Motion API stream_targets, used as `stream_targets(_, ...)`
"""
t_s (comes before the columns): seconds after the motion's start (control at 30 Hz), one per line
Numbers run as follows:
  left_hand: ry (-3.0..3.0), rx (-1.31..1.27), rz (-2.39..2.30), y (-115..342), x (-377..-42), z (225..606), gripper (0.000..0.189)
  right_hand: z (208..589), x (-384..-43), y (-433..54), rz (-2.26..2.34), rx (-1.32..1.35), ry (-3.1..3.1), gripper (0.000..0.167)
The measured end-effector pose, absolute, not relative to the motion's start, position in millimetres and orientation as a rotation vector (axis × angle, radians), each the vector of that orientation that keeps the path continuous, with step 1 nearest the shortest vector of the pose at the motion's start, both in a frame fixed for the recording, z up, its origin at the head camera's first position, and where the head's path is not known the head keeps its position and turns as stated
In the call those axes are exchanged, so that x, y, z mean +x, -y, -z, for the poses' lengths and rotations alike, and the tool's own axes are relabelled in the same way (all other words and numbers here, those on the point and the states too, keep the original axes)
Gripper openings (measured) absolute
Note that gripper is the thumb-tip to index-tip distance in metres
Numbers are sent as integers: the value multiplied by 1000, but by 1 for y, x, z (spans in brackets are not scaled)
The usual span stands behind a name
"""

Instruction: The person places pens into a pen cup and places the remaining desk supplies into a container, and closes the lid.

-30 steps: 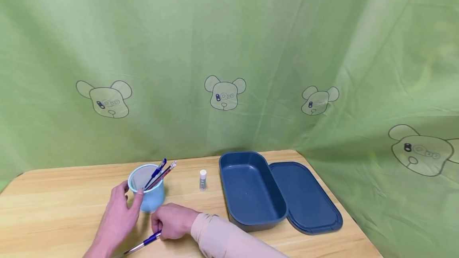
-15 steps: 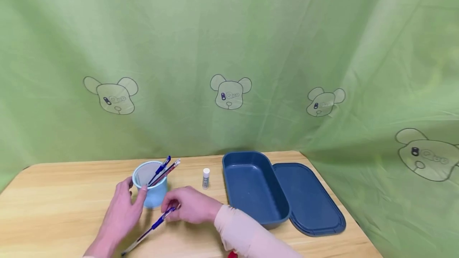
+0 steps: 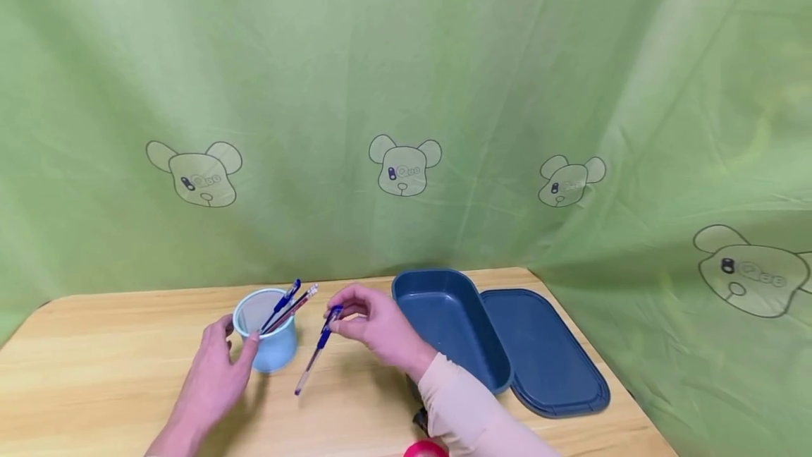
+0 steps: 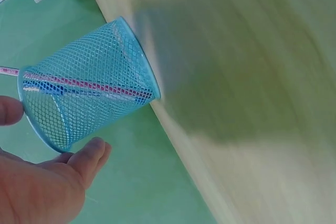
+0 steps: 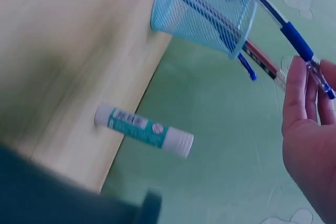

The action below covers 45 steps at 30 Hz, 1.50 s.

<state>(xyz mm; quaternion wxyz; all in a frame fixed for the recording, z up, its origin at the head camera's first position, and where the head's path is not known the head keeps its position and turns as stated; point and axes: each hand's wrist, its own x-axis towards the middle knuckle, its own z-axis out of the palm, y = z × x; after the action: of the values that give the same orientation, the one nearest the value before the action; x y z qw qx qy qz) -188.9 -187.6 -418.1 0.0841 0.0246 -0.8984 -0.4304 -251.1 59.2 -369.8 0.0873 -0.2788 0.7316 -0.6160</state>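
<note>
My left hand [image 3: 212,379] holds a light-blue mesh pen cup [image 3: 275,351] near its rim, with the thumb at the front and fingers at the left side. The cup stands upright on the table; a blue pen [image 3: 283,304] and a red-and-dark pencil with an eraser end [image 3: 294,310] lean inside it. Right of the cup, my right hand [image 3: 383,326] pinches another blue pen [image 5: 295,39] by its upper end. That pen slants over the table, its tip pointing down and left. A green-and-white glue stick [image 5: 144,128] stands beyond my right hand, hidden in the head view.
A dark blue rectangular box [image 3: 501,372] sits at the right behind my forearm, its lid [image 3: 552,358] flat beside it. Close to the right sleeve are a round red item [image 3: 426,450] and a small dark item [image 3: 421,420]. A green curtain [image 3: 304,231] hangs behind the table.
My right hand has lifted the blue pen from low in front of the cup and carried it up and right. My left hand stays at the cup. The red item has come into view.
</note>
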Motion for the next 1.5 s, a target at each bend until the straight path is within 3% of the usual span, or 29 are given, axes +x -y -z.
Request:
stream_targets(0.43,2682,48,1228,189,-190,419,73,337,-262,-90,2172,-757,-2227,32)
stream_targets(0.67,2678,46,1206,187,-190,420,72,318,-267,-93,2425,-700,-2141,29)
stream_targets(1.13,2684,50,1189,188,-193,421,75,304,-273,-57,2613,-798,-1978,26)
stream_targets(1.5,2692,67,1196,187,-192,423,76,327,-277,-25,2435,-723,-2149,29)
